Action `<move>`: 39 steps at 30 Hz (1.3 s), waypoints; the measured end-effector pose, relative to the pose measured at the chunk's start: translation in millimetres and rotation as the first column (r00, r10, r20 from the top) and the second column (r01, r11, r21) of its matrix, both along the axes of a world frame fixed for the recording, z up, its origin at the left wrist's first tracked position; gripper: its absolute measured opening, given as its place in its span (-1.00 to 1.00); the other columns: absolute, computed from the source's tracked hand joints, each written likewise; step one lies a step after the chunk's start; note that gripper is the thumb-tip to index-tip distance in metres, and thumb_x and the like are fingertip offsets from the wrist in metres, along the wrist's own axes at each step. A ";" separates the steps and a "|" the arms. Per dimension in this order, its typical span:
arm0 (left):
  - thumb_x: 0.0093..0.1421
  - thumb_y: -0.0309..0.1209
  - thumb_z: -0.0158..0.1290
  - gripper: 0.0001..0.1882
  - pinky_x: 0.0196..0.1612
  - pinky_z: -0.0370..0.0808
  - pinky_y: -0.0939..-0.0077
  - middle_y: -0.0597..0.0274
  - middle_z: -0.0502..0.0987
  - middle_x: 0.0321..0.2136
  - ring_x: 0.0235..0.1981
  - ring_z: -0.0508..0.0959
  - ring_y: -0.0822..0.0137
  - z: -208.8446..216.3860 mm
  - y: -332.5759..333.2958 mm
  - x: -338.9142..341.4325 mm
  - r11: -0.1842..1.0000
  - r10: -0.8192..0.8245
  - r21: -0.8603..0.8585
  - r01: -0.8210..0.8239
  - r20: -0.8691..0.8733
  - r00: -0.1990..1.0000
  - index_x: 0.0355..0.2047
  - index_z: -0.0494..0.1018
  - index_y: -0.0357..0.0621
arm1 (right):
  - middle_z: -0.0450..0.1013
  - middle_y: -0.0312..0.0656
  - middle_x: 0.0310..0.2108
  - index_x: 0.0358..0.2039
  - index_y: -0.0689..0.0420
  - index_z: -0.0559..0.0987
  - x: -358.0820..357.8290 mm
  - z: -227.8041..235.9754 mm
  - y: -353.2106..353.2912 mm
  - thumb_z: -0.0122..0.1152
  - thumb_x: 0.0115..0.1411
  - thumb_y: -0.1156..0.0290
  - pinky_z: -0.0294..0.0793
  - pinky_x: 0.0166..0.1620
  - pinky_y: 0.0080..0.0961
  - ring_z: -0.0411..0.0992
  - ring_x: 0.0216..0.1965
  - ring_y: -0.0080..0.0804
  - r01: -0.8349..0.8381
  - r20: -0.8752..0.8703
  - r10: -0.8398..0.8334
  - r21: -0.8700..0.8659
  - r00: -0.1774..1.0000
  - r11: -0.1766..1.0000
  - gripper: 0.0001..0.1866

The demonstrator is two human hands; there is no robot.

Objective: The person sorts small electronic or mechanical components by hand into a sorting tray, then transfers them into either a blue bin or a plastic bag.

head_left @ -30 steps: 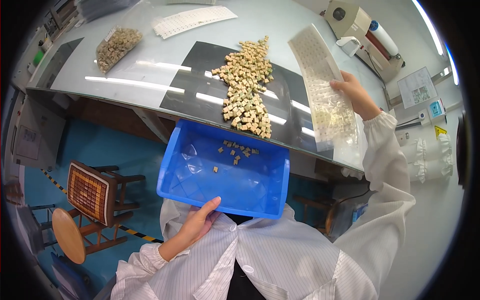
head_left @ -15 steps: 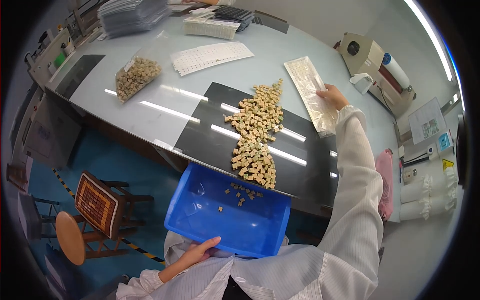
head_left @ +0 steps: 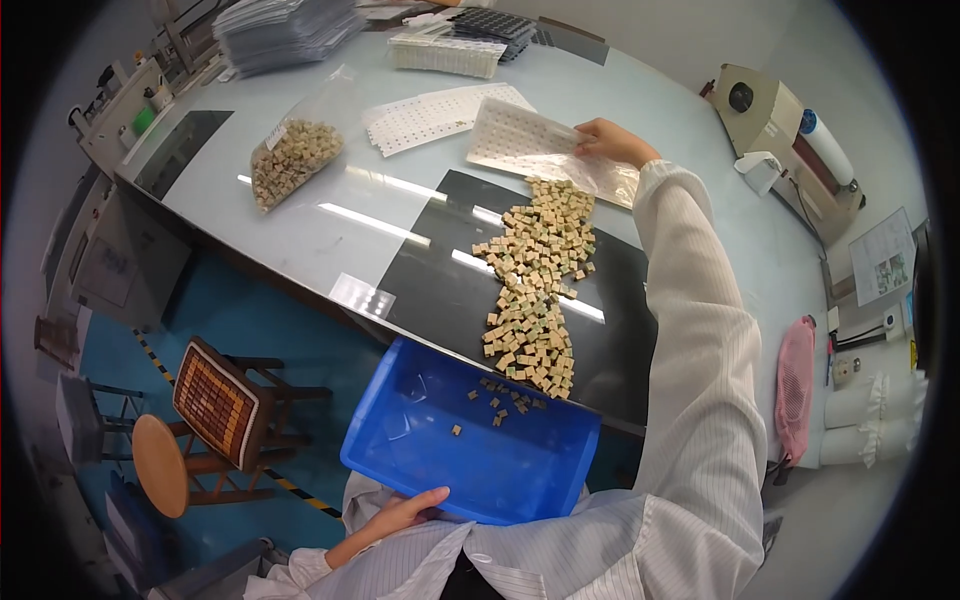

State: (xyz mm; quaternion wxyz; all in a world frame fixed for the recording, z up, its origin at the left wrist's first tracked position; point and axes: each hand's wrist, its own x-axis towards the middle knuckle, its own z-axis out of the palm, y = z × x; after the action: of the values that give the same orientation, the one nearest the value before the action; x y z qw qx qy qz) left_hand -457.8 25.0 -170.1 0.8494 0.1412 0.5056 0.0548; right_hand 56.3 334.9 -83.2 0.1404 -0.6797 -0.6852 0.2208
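Note:
My right hand [head_left: 615,143] is closed on a thin white, see-through plastic tray [head_left: 505,135] with rows of dimples. The tray stands tilted on the table, its lower edge against the far end of a long heap of small tan cubes [head_left: 540,245], some with green faces. That heap runs toward me to the table's near edge. Below this edge a blue plastic bin [head_left: 505,465] leans against my body, with a few cubes inside near its far wall. My left hand [head_left: 405,512] grips the bin's near rim, thumb on top and fingers hidden underneath.
On the table [head_left: 330,255] lie a clear bag of cubes [head_left: 295,155], dotted white sheets [head_left: 425,118], a stack of clear trays [head_left: 285,35] and black trays [head_left: 495,28]. A beige machine [head_left: 755,110] stands at right. Stools [head_left: 215,405] are on the floor at left.
My right hand has swung the tray left and turned it across the heap's far end. Cubes there are bunched closer together. My left hand keeps its hold on the bin.

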 end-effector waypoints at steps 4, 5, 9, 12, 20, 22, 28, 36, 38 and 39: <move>0.05 -0.35 0.15 -0.14 0.17 0.23 0.11 -0.11 0.10 0.13 0.16 0.19 0.01 -1.6 1.1 0.6 0.999 -0.046 0.004 0.046 -0.048 0.998 0.21 -0.16 -0.21 | 0.51 -0.09 -0.18 -0.06 0.19 0.50 -41.5 5.1 -3.5 0.24 0.01 0.45 0.33 -0.01 -0.44 0.45 -0.15 -0.29 -0.128 0.037 0.128 -0.008 0.991 0.992 -0.58; 0.05 -0.35 0.15 -0.14 0.17 0.23 0.11 -0.11 0.10 0.13 0.16 0.19 0.01 -3.3 0.7 -0.6 0.999 -0.046 -0.002 0.046 -0.050 0.998 0.21 -0.16 -0.21 | 0.51 -0.09 -0.18 -0.06 0.19 0.50 -47.6 6.6 -3.3 0.24 0.01 0.45 0.33 -0.01 -0.44 0.45 -0.15 -0.29 -0.128 0.034 0.128 -0.014 0.991 0.992 -0.58; 0.04 -0.32 0.17 -0.12 0.18 0.22 0.13 -0.11 0.10 0.13 0.16 0.19 0.01 -5.0 -0.5 -2.5 0.998 -0.044 0.053 0.043 0.013 0.999 0.21 -0.14 -0.21 | 0.52 -0.12 -0.21 -0.09 0.13 0.53 -73.5 10.5 -5.6 0.23 0.03 0.44 0.34 -0.04 -0.42 0.45 -0.18 -0.28 -0.284 0.022 0.284 0.011 0.959 0.959 -0.63; 0.03 -0.30 0.18 -0.12 0.18 0.21 0.13 -0.12 0.11 0.12 0.16 0.19 0.01 -3.2 -1.1 -1.4 0.998 -0.028 0.061 0.027 0.020 0.999 0.21 -0.13 -0.22 | 0.52 -0.11 -0.25 -0.13 0.13 0.54 -93.7 15.5 -10.5 0.22 0.05 0.43 0.35 -0.06 -0.37 0.45 -0.20 -0.23 -0.367 0.061 0.366 0.008 0.929 0.930 -0.68; 0.00 -0.08 0.19 -0.14 0.01 0.33 0.39 -0.07 0.26 0.03 0.02 0.36 0.17 -5.7 -6.9 -1.0 0.986 -0.038 0.163 0.037 0.002 0.999 0.15 0.03 -0.27 | 0.51 -0.09 -0.24 -0.18 0.14 0.56 -132.8 21.4 -17.2 0.18 0.06 0.47 0.36 -0.07 -0.33 0.44 -0.18 -0.16 -0.499 0.118 0.500 -0.034 0.858 0.866 -0.73; 0.02 -0.28 0.19 -0.11 0.17 0.24 0.12 -0.15 0.11 0.12 0.16 0.19 -0.02 -3.3 -3.1 -0.8 0.998 -0.020 0.056 0.020 -0.003 1.000 0.20 -0.12 -0.24 | 0.51 -0.10 -0.26 -0.20 0.14 0.56 -141.3 17.0 -18.3 0.17 0.06 0.50 0.37 -0.08 -0.35 0.44 -0.19 -0.17 -0.530 0.078 0.530 -0.019 0.844 0.848 -0.75; 0.02 -0.28 0.19 -0.15 0.15 0.25 0.15 -0.10 0.17 0.10 0.13 0.24 0.03 19.8 3.6 8.9 0.997 0.018 0.074 -0.019 0.012 1.000 0.19 -0.07 -0.25 | 0.45 -0.19 -0.39 -0.31 0.17 0.57 -170.9 19.9 -43.9 0.16 0.08 0.48 0.39 -0.19 -0.38 0.38 -0.27 -0.25 -0.709 0.104 0.702 0.067 0.704 0.701 -0.85; 0.04 -0.34 0.17 -0.20 0.14 0.24 0.20 -0.01 0.23 0.06 0.10 0.27 0.12 18.5 1.6 9.4 0.996 0.061 0.064 -0.065 0.060 0.996 0.18 -0.05 -0.20 | 0.44 -0.24 -0.44 -0.31 0.07 0.59 -199.0 22.9 -81.9 0.15 0.08 0.42 0.32 -0.12 -0.39 0.39 -0.26 -0.33 -0.853 0.263 0.812 0.179 0.521 0.489 -0.85; 0.04 -0.34 0.17 -0.19 0.15 0.23 0.20 -0.01 0.22 0.06 0.11 0.26 0.11 19.8 1.1 10.1 0.996 0.061 0.057 -0.065 0.065 0.996 0.19 -0.06 -0.18 | 0.42 -0.29 -0.45 -0.33 0.06 0.59 -205.9 29.2 -93.3 0.19 0.04 0.44 0.32 -0.08 -0.45 0.37 -0.26 -0.37 -0.849 0.266 0.806 0.166 0.529 0.502 -0.85; 0.04 -0.35 0.17 -0.19 0.16 0.22 0.19 -0.01 0.20 0.07 0.12 0.24 0.10 20.3 0.3 10.4 0.996 0.076 0.050 -0.078 0.058 0.995 0.19 -0.07 -0.19 | 0.43 -0.29 -0.44 -0.33 0.06 0.59 -208.1 33.5 -96.8 0.19 0.04 0.45 0.32 -0.08 -0.46 0.37 -0.26 -0.37 -0.848 0.275 0.803 0.195 0.530 0.493 -0.86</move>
State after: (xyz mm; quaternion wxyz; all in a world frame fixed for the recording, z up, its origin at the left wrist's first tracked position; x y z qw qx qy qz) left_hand -447.3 25.3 -149.9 0.8564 0.1424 0.4852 0.1047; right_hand -151.8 238.1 -49.7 0.0694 -0.2513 -0.9601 0.1016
